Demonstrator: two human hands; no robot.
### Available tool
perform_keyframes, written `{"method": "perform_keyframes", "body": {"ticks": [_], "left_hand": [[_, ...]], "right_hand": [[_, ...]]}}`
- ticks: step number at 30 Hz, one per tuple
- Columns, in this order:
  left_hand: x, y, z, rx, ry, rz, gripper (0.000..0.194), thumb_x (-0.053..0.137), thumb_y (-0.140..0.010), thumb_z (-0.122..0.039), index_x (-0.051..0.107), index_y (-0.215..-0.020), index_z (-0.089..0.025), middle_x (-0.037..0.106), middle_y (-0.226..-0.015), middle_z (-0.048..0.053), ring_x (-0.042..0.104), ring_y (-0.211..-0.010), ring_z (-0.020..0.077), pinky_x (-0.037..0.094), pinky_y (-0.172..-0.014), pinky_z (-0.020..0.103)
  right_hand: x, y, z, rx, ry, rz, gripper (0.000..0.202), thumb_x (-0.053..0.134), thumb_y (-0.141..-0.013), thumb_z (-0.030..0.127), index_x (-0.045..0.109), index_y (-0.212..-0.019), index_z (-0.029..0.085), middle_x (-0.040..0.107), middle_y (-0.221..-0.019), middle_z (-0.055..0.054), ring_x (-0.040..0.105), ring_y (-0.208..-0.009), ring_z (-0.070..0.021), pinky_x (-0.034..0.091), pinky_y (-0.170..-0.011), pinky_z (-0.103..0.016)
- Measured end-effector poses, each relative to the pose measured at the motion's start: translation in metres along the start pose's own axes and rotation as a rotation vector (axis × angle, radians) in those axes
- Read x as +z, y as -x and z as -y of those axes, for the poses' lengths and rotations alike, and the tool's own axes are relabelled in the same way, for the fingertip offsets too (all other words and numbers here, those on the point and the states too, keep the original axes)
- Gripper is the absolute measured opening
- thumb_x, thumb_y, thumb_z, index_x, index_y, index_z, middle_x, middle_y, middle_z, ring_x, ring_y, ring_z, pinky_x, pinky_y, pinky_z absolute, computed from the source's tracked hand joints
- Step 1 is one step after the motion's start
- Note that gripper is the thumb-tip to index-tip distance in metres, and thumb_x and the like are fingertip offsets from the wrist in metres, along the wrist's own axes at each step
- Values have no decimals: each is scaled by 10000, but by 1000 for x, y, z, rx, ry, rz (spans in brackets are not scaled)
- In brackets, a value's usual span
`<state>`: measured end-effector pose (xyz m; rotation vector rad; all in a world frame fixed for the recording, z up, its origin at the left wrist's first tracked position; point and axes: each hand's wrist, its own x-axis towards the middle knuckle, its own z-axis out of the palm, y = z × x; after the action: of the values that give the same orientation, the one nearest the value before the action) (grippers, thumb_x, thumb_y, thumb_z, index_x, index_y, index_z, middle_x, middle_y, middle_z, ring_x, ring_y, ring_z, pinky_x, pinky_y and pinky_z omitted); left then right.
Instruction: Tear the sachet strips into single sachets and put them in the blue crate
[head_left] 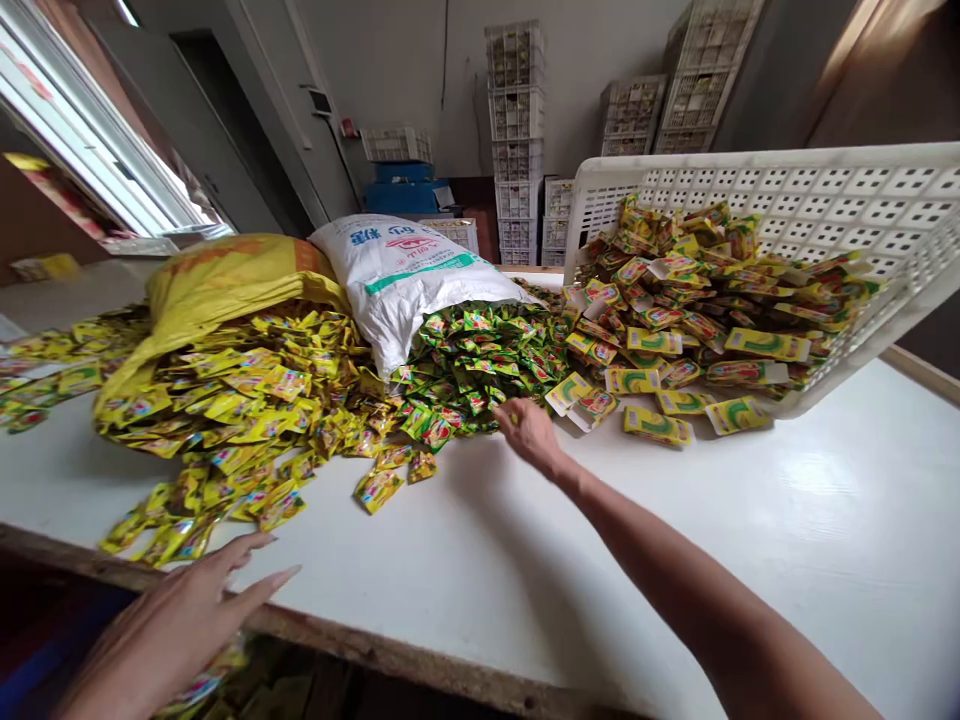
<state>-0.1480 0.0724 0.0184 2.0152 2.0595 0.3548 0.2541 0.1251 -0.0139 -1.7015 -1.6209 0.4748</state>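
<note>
My left hand (184, 610) is at the table's front edge with its thumb and fingers stretched apart, holding nothing. Just beyond it lie loose yellow packets (180, 515), spilling from an open yellow sack (232, 265). My right hand (529, 430) reaches to the near right edge of a heap of green packets (487, 350). Its fingers are curled together; what they grip, if anything, is hidden. The green heap comes out of a white printed sack (409, 265). Right of this hand are small yellow flat boxes (656, 425), some with open white flaps.
A white plastic crate (780, 180) lies tipped on the table (810, 520), its yellow boxes spilling out. More packets (247, 685) sit below the table's front edge. Stacked crates (517, 130) stand by the back wall, with blue boxes (409, 190) to their left.
</note>
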Motion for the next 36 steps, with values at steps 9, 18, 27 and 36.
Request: {"method": "perform_keyframes", "body": {"ticks": [9, 18, 27, 36], "left_hand": [[73, -59, -95, 161, -89, -36, 442, 490, -850, -325, 626, -1244, -178, 699, -1200, 168, 636, -1118, 319, 464, -937, 389], [100, -24, -139, 173, 102, 19, 505, 587, -786, -193, 597, -1291, -208, 741, -875, 106, 685, -858, 314, 464, -732, 347], [116, 16, -193, 26, 1150, 381, 362, 782, -608, -400, 697, -856, -150, 736, -824, 57, 677, -807, 214, 529, -767, 329], [148, 9, -251, -54, 1327, 374, 437, 898, -456, -357, 652, -747, -142, 687, -651, 1, 647, -641, 162, 537, -665, 307]], "right_hand": [[29, 21, -29, -96, 437, 234, 599, 409, -985, 313, 281, -1551, 161, 345, -1581, -121, 232, -1470, -375, 306, -1131, -530], [0, 87, -44, -262, 199, 330, 571, 710, -826, 271, 566, -1371, 184, 472, -1486, -166, 393, -1402, -335, 373, -1118, -468], [-37, 107, -48, 108, -39, 96, 481, 720, -732, 198, 648, -1208, 198, 620, -1062, -83, 628, -862, -191, 512, -807, -320], [-72, 99, -61, 347, -66, 40, 123, 673, -720, 254, 609, -807, 195, 611, -680, -1, 502, -639, -139, 361, -586, -246]]}}
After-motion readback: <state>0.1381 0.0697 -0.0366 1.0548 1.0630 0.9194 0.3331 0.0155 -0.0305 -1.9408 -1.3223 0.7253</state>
